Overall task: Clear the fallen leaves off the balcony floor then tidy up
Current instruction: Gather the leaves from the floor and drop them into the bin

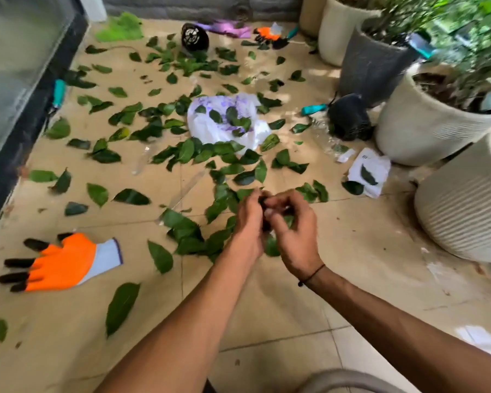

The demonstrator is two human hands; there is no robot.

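Observation:
Several green leaves (182,154) lie scattered over the beige tiled balcony floor (352,239). My left hand (248,222) and my right hand (291,225) meet above a cluster of leaves (187,231) near the middle. Both hands are closed around a small dark bunch of leaves (264,202) held between them. A white plastic bag (210,123) with a few leaves on it lies on the floor farther away.
An orange and grey glove (65,262) lies at the left. Large planters (425,131) line the right side, with a black pouch (347,117) and white paper (376,165) beside them. A glass door (14,66) runs along the left. Tools, a purple cloth (230,28) and a green mat (122,26) lie at the back.

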